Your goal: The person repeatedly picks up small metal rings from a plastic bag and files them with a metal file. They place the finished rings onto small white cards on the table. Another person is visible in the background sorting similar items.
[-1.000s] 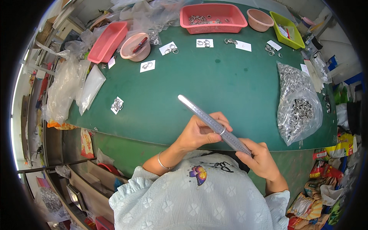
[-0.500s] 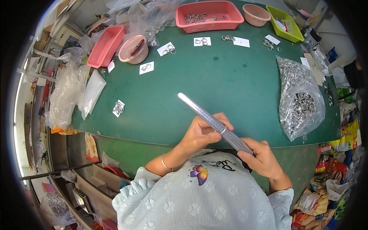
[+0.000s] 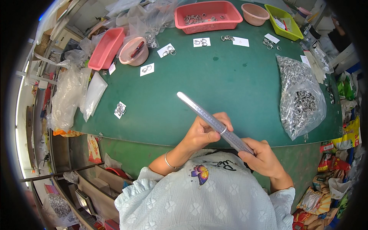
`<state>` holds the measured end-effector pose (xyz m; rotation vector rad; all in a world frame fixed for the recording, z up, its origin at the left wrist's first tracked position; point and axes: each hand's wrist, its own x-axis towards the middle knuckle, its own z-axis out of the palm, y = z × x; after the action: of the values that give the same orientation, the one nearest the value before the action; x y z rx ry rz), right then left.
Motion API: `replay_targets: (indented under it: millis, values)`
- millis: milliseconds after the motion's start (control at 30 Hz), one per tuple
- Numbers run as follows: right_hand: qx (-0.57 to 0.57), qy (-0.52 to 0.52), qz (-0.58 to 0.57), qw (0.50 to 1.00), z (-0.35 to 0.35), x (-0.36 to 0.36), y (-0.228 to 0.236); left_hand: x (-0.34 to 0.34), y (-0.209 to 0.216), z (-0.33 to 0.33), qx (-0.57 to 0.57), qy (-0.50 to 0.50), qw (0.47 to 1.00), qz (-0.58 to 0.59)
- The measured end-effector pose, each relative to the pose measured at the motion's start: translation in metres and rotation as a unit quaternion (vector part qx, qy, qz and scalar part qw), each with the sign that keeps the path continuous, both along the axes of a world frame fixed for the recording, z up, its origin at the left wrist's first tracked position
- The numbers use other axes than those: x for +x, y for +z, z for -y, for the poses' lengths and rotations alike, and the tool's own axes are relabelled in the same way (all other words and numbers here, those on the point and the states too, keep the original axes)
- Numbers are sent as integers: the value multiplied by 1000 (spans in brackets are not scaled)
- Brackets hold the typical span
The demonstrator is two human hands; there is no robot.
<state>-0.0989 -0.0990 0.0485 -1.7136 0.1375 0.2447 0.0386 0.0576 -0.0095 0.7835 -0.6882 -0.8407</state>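
Observation:
A grey tapered ring mandrel [image 3: 199, 110] with a marked scale slants across the front of the table, its thin end pointing up and left. My right hand [image 3: 262, 157] is closed around the thick lower end. Around the shaft, near that thick end, sits a silver ring [image 3: 223, 131]. The thumb and fingers of my left hand [image 3: 205, 132] pinch this ring from both sides of the mandrel. At the right, an open clear plastic bag [image 3: 285, 103] full of silver rings [image 3: 304, 101] lies on the table.
White cards with small groups of rings [image 3: 147, 69] are spread along the green table [image 3: 184, 76]. At the back stand a pink basket [image 3: 209, 27] with rings, a round pink bowl [image 3: 255, 16] and a lime-green basket [image 3: 287, 32]. Plastic bags [image 3: 69, 97] lie at the left.
Both hands keep the same hold on the mandrel and ring. The view has shifted very slightly; nothing on the table has visibly moved.

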Motion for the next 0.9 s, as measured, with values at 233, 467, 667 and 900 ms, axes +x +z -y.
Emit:
replay_targets:
  millis: [233,467,667,900]
  values:
    - [-138,-54,84,985,-12,9,-7,-13,-6,0,8,135,991,6]
    - [-259,-71,132,954,-18,6,-20,-16,0,-2,33,241,964,-103]
    - [-89,-91,4,992,3,-1,-45,40,28,-39,-70,344,936,-21]
    - [202,-125,-22,971,-5,8,-39,16,48,-36,214,353,868,274]
